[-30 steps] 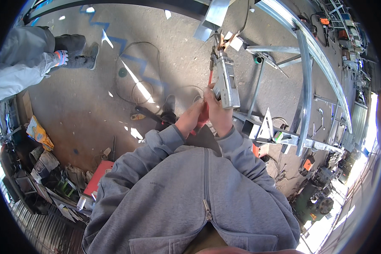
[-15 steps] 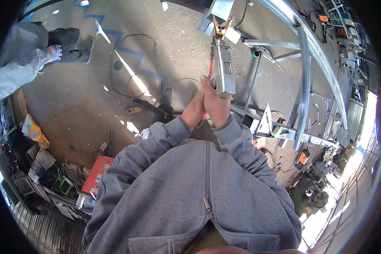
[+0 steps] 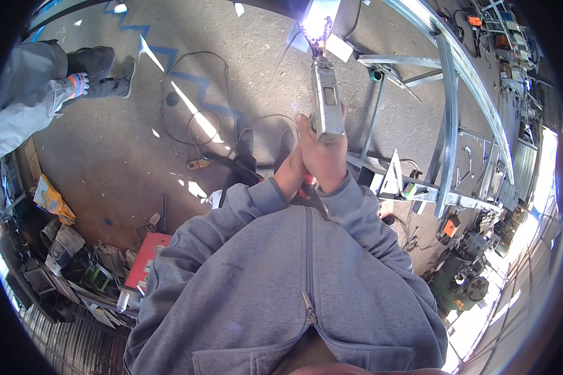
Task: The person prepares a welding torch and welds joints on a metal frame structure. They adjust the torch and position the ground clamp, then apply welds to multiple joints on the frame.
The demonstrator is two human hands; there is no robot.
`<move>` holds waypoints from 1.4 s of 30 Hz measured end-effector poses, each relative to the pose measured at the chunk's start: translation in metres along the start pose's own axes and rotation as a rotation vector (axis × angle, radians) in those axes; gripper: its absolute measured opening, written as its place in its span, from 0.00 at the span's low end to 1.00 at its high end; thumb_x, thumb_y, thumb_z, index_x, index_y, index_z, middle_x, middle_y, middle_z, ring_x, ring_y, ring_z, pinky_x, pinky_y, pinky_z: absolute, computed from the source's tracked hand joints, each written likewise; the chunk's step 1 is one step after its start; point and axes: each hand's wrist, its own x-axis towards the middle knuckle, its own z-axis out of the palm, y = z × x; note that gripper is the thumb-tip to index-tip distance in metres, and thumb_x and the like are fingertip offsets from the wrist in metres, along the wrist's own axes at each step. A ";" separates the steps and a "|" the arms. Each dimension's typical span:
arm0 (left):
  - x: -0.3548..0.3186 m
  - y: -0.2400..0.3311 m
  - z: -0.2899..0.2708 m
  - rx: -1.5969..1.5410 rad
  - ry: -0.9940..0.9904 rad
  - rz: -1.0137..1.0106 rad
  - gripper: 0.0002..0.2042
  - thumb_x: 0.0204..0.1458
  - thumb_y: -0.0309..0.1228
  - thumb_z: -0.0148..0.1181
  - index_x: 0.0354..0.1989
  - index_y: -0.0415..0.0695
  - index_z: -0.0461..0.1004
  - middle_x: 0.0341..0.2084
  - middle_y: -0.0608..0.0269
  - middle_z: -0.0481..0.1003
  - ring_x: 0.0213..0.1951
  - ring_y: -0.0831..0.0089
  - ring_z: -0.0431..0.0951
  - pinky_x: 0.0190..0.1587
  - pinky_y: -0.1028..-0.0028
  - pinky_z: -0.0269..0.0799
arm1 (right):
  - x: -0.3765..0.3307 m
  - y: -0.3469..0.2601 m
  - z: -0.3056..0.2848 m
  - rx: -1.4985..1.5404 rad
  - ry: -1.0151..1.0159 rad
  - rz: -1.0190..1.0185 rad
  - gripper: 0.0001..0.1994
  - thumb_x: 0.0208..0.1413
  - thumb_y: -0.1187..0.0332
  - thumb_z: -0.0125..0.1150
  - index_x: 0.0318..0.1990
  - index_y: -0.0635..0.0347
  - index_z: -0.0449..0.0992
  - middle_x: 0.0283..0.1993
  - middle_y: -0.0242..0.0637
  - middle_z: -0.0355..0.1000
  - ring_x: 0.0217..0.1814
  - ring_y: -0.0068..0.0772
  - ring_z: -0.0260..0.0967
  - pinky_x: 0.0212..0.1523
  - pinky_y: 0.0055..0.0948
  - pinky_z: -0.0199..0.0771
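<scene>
A person in a grey zip-up hooded sweatshirt [image 3: 294, 281] looks down at their own two bare hands, raised together in front of the chest. The right hand [image 3: 326, 156] is clenched around the lower end of a long grey metal welding electrode holder [image 3: 326, 103], which points up and away from the body. At the holder's far tip a bright white-violet welding arc [image 3: 316, 28] glows against a pale metal plate [image 3: 322, 15]. The left hand [image 3: 292, 172] presses against the right hand from the left side of the holder; whether its fingers wrap the holder cannot be told. A small red part [image 3: 306, 184] shows just below the two hands.

To the right of the holder stands a frame of grey galvanised steel tubes [image 3: 447, 125], curved by the lens. To the left of the holder, a thin black cable [image 3: 187, 100] loops across the concrete floor [image 3: 119, 162]. Far to the left of the holder, another person in grey trousers and dark shoes [image 3: 100, 69] stands at the picture's edge. Below and left of the holder, beside the sweatshirt's sleeve, lies a red metal box [image 3: 147, 256] among scrap and clutter.
</scene>
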 end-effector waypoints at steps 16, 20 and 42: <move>-0.004 -0.004 0.013 -0.095 0.018 -0.035 0.30 0.66 0.61 0.41 0.55 0.44 0.69 0.27 0.64 0.72 0.24 0.74 0.74 0.17 0.70 0.71 | 0.001 -0.024 -0.009 -0.195 0.012 -0.069 0.32 0.53 0.65 0.69 0.65 0.57 0.62 0.47 0.52 0.78 0.43 0.61 0.79 0.40 0.51 0.80; -0.006 -0.013 0.007 -0.135 0.028 -0.073 0.29 0.66 0.61 0.43 0.53 0.45 0.70 0.28 0.64 0.74 0.26 0.75 0.74 0.24 0.69 0.73 | -0.004 -0.022 -0.011 -0.219 0.040 -0.116 0.36 0.52 0.64 0.70 0.68 0.56 0.61 0.51 0.52 0.77 0.44 0.61 0.79 0.40 0.51 0.80; 0.002 -0.008 -0.013 -0.284 0.049 -0.010 0.21 0.71 0.46 0.47 0.62 0.44 0.68 0.50 0.61 0.77 0.52 0.71 0.78 0.54 0.65 0.75 | 0.006 -0.017 -0.007 -0.238 0.050 -0.177 0.37 0.48 0.68 0.65 0.68 0.60 0.57 0.50 0.53 0.76 0.38 0.60 0.79 0.36 0.50 0.80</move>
